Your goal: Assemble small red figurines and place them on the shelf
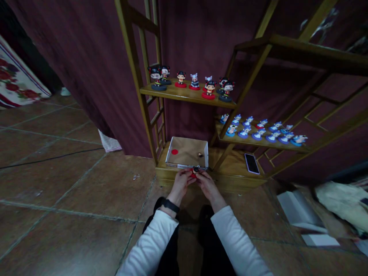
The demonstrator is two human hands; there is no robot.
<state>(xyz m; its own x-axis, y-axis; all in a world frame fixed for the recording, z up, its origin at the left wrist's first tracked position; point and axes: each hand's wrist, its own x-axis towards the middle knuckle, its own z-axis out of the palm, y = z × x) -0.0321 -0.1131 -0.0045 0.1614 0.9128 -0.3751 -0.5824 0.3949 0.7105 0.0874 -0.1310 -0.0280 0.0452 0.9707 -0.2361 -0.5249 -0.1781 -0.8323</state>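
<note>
Just in front of the shallow cardboard box [188,143], my left hand [181,183] pinches the red round base of a small black-haired figurine [196,170]. My right hand [207,183] has its fingers closed on the figurine's dark upper part from the other side. Whether the figurine and its base are joined cannot be made out. Inside the box lie a red disc [174,152] on the left and a small dark-haired figurine piece [200,155] on the right.
Several figurines stand on the upper shelf [186,92], and more with blue or purple bases on the right shelf [264,143]. A phone [252,163] lies on the bottom board. White boxes [300,211] sit on the tiled floor at right. A dark curtain [189,42] hangs behind.
</note>
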